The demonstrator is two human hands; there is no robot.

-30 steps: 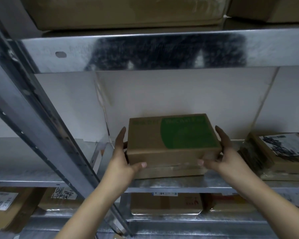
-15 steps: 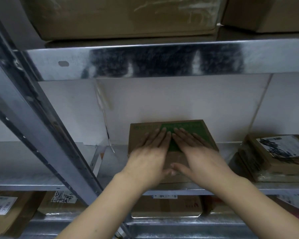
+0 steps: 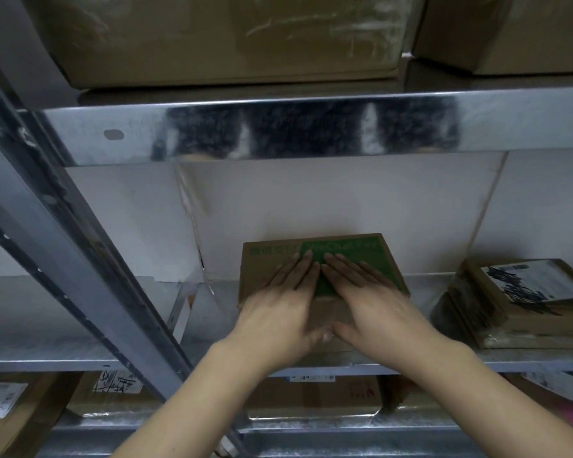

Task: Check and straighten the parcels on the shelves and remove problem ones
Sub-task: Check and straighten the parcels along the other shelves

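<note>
The flat brown cardboard box with the green printed panel (image 3: 344,251) lies under both your palms on the galvanised metal shelf (image 3: 209,328). Your left grip (image 3: 278,312) and right grip (image 3: 374,305) are spread wide, fingers straight, pressing flat on its top side by side and holding nothing. Right of your right grip, apart from the box, sits a stack of taped brown parcels (image 3: 516,302).

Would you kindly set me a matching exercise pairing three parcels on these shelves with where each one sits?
Things:
1 green-printed box
2 scribbled-label parcel
3 large carton

Places:
A on the upper shelf
B at the right end of the middle shelf
C under the flat left hand and right hand

Pairs: 1-C, 2-B, 3-A.
</note>
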